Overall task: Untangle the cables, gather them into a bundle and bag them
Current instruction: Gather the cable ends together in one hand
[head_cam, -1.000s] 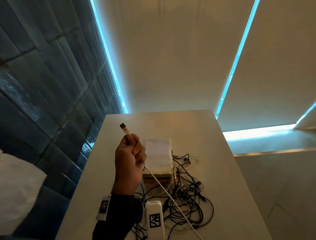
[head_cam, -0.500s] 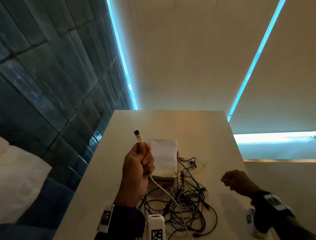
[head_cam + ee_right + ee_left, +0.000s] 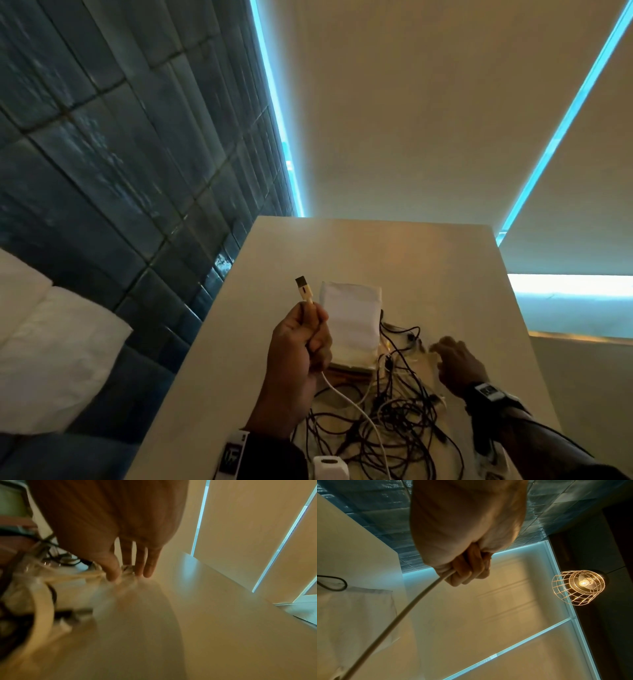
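Aloft, left hand fisted round white cable

Smooth matt bench, pale, with a soft sheen where the light lands. The white cable looks like smooth rubbery plastic, its plug tipped in dull metal. The tangled black cables are thin, matt plastic. The white bag is soft woven cloth, faintly creased. The wall tiles are glossy and streaked. The lamp cage is bare shiny wire.
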Available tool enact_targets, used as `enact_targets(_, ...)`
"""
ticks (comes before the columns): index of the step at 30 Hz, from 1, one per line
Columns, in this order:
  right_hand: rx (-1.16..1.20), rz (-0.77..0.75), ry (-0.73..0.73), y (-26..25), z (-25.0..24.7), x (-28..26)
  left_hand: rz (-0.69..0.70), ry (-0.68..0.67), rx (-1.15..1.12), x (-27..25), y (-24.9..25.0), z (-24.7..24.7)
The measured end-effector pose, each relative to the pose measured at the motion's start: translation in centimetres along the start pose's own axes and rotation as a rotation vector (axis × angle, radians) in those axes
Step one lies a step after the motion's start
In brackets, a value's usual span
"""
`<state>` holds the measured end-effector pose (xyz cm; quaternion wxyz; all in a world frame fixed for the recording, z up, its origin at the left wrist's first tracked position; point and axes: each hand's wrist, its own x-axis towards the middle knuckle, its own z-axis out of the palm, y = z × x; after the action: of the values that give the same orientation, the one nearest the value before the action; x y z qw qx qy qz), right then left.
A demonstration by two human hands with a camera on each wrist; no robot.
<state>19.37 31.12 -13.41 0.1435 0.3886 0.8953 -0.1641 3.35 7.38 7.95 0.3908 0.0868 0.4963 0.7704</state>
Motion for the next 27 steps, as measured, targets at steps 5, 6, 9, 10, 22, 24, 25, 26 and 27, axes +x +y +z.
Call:
enact_targets(5,0.036,-0.038,0.005,1.0,0.5,-2.8,-0.009,-0.047,0.007,-0.1,-0.1,0.3)
enact_targets(6,0.016,-0.037,0.008,1.1,0.0,-3.2,-0.006,-0.06,0.016,-0.2,-0.1,0.3)
enact_targets(9,0.058,-0.058,0.133,0.8,-2.4,-4.6,0.005,-0.08,0.051,-0.5,-0.5,0.3)
enact_targets(10,0.114,-0.072,0.187,0.5,-3.4,-5.0,0.011,-0.082,0.063,-0.6,-0.6,0.3)
enact_targets(22,0.121,-0.639,0.695,-8.0,-13.5,-11.6,0.084,-0.1,0.159,-2.1,-0.2,-0.4)
enact_targets(24,0.257,-0.666,0.698,-9.1,-13.5,-11.5,0.095,-0.089,0.183,-2.3,-0.3,-0.3)
enact_targets(25,0.403,-0.656,0.684,-9.7,-13.4,-11.5,0.096,-0.081,0.188,-2.4,-0.4,-0.2)
enact_targets(26,0.567,-0.622,0.659,-10.5,-13.1,-11.6,0.099,-0.074,0.193,-2.4,-0.5,-0.2)
enact_targets(27,0.724,-0.568,0.623,-11.5,-12.8,-11.7,0.107,-0.066,0.203,-2.3,-0.6,-0.1)
